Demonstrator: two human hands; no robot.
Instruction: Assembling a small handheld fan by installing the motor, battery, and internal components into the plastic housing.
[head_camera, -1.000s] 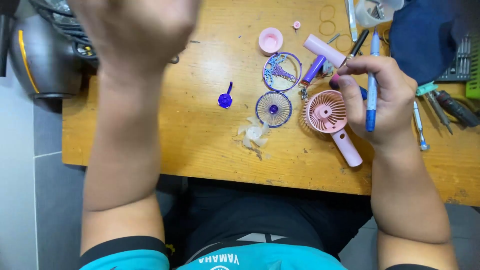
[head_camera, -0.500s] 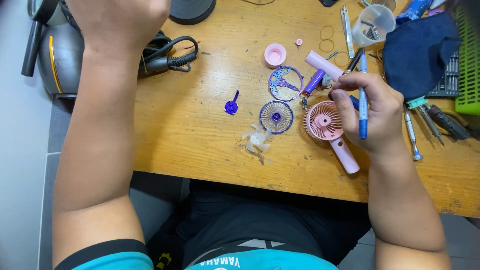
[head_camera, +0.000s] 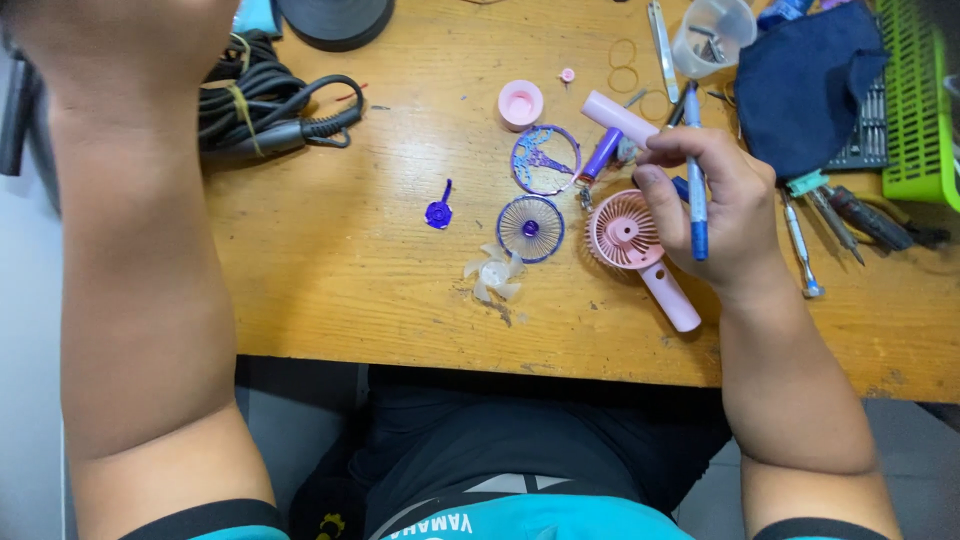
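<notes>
- The right hand (head_camera: 715, 205) hovers over the wooden worktop (head_camera: 340, 290), its grip closed around a blue screwdriver (head_camera: 695, 180) that points down along the palm.
- Just under that hand lies a pink handheld fan (head_camera: 628, 235), its round head bare and open and its pale handle slanting away toward the near edge.
- Left of the fan head sits a round purple grille (head_camera: 530, 228); a second, patterned purple grille (head_camera: 545, 160) lies just beyond it.
- A clear fan blade (head_camera: 493, 273) rests near the lower grille, and a small purple part (head_camera: 439, 212) lies farther left, apart from the rest.
- A pink cap (head_camera: 520, 103) stands beyond the patterned grille.
- The left hand (head_camera: 120, 35) is raised at the top left, close to the camera and cut by the frame; whether its grip is open or closed cannot be told.
- Black cables (head_camera: 270, 110) lie coiled near the left forearm.
- A dark blue cloth (head_camera: 810, 85), a green basket (head_camera: 920, 110) and loose hand tools (head_camera: 840, 215) crowd the right side.
</notes>
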